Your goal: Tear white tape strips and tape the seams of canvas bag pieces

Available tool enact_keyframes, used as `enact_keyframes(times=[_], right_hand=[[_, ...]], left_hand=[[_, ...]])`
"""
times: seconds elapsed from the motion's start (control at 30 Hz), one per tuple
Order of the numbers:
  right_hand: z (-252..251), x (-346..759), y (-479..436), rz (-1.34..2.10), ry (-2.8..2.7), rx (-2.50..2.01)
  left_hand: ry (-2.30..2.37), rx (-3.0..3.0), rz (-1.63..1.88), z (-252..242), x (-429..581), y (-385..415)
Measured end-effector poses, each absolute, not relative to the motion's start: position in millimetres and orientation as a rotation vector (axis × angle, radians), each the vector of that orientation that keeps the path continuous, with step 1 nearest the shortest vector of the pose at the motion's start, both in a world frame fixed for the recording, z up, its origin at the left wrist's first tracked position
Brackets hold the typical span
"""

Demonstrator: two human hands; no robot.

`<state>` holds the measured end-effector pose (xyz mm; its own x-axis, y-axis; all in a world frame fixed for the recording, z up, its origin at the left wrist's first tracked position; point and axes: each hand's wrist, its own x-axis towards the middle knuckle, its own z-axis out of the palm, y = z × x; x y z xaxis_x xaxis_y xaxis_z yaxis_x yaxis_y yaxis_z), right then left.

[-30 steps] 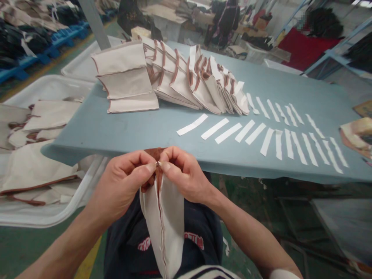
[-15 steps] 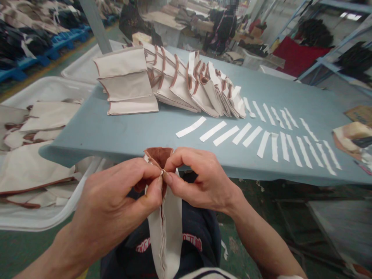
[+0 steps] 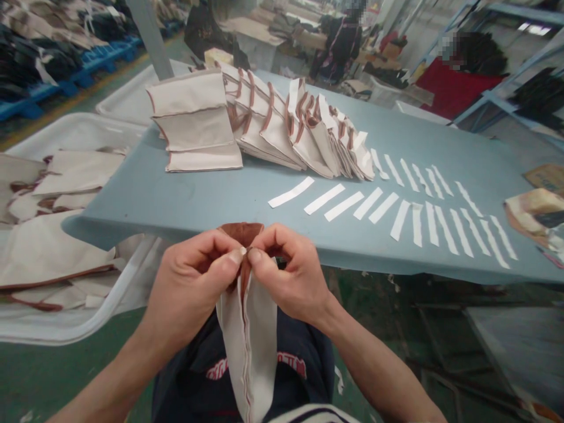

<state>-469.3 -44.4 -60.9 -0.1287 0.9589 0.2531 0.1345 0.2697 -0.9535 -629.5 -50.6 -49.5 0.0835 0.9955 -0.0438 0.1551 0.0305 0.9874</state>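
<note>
A cream fabric piece (image 3: pixel 259 346) with brown edging and a brown inside hangs over my lap, just off the table's front edge. My left hand (image 3: pixel 198 270) pinches its top edge between thumb and forefinger. Close beside it, my right hand (image 3: pixel 286 267) pinches the same edge, and the fingertips of both hands nearly touch. Beyond them on the blue-green table (image 3: pixel 198 205) lies a row of similar cream pieces (image 3: pixel 198 129), overlapping and leaning. White strips (image 3: pixel 324 200) are laid out in two rows to the right of these pieces.
White tubs (image 3: pixel 110 305) holding more cream pieces stand at the left, against the table. A grey post (image 3: pixel 152 38) rises behind them. At the table's right end lies a roll of tape (image 3: pixel 535 205). A person (image 3: pixel 339 44) is in the background, near shelving.
My left hand has turned, with its wrist further right and its knuckles higher. My right forearm has shifted slightly left. Both hands still pinch the fabric edge.
</note>
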Motion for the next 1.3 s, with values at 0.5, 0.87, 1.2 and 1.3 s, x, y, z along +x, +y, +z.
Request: enact_keyframes(times=[0.5, 0.87, 1.2, 1.3], right_hand=[[-57, -455, -42, 0.925, -1.775, -1.01], [-48, -453, -48, 0.493, -2.147, -0.999], [-71, -466, -37, 0.549, -1.909, -1.018], [-75, -466, -33, 0.766, -1.83, -1.009]], left_hand=[[1.346, 1.919, 0.779, -23, -652, -37], [1.175, 2.28, 0.559, -6, -661, -19], [1.297, 1.875, 0.69, -31, -653, -18], [1.263, 1.678, 0.734, -39, -652, -19]])
